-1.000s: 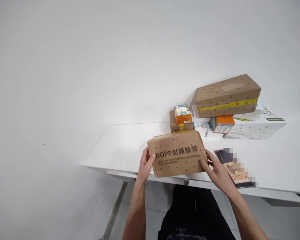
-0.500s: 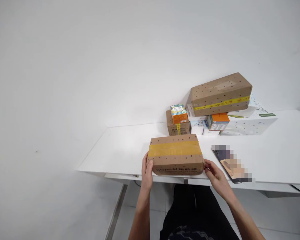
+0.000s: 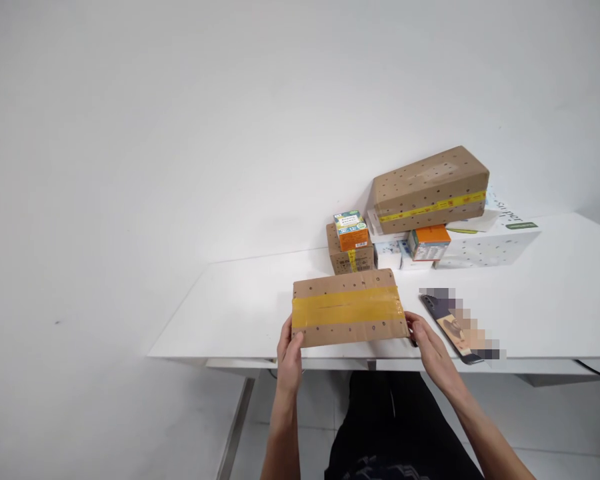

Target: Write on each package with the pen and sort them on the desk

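A brown cardboard box [image 3: 347,307] with black pen marks and a wide yellow tape strip is tilted so that its taped face shows, near the table's front edge. Gripping its left end is my left hand [image 3: 290,353], thumb over the near corner. My right hand [image 3: 430,343] holds the right end, fingers closed against the box's side. A small dark thing [image 3: 413,343] pokes out below the right fingers; its kind is unclear. To the right of this hand lies a dark phone [image 3: 450,330], partly blurred out.
Behind the held box, an orange-and-blue small carton [image 3: 351,230] rests on a small cardboard box [image 3: 350,260]. A long cardboard box [image 3: 433,190] lies atop white boxes, with an orange carton [image 3: 430,241] below it. A big white box [image 3: 487,247] stands right, on the white table [image 3: 230,307].
Both hands have tipped the box, so its taped face turns more toward me and the printed front side is out of sight. The view has shifted slightly.
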